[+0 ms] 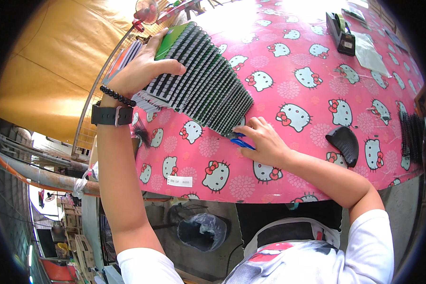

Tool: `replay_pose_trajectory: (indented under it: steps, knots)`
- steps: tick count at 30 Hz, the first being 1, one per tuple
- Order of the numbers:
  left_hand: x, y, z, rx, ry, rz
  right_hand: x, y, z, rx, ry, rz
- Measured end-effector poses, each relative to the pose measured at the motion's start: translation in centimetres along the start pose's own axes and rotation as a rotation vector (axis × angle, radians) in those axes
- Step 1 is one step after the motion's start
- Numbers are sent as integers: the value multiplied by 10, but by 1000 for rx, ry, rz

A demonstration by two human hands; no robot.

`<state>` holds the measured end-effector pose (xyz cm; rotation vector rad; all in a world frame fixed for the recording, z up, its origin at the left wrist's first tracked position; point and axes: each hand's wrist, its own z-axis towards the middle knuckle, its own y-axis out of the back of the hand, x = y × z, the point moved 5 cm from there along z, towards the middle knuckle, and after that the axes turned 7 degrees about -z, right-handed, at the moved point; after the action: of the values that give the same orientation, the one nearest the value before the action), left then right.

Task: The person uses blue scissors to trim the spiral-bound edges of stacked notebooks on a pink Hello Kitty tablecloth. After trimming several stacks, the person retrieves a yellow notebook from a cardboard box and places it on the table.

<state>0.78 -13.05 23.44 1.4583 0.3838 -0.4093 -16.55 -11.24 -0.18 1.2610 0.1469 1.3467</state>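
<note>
A tall stack of spiral-bound notebooks (201,83) stands on the pink table, its black coil spines facing me and a green cover on top. My left hand (144,67) is closed over the upper left of the stack, thumb on the coils and fingers along the cover. At the stack's lower end, my right hand (266,142) is closed around blue-handled pliers (242,143). Their dark jaws are at the coil ends near the bottom; whether they bite on a wire, I cannot tell.
A pink cat-patterned cover (296,116) lies over the table. On it are a black curved object (344,146), a tape dispenser (341,35), black coils (411,137), a white label (180,181) and black wire scraps (141,134). Below stands a lined bin (202,233).
</note>
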Motion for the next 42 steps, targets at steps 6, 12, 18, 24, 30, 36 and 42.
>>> replay_pose_trajectory:
  steps: [6, 12, 18, 24, 30, 36, 42]
  knots:
    - [-5, 0, -2, -28, -24, 58, 1, -2, 0, -10, -22, 43]
    - [-3, -1, 0, 3, 11, 20, -29, -19, 15, 448, -416, 820]
    - [-2, 2, -2, -11, 16, 24, -26, -16, 19, 520, -408, 715]
    - [-6, -1, -2, -12, 17, 27, -8, 1, 2, -6, 116, -22]
    - [-3, -1, -1, -12, 14, 15, -11, -6, 2, -26, 104, -5]
    - [-2, -3, -1, -6, 23, -43, -22, -13, 13, 281, -175, 361]
    - [9, 3, 4, 28, -38, -37, -29, -23, 20, 610, -474, 1001]
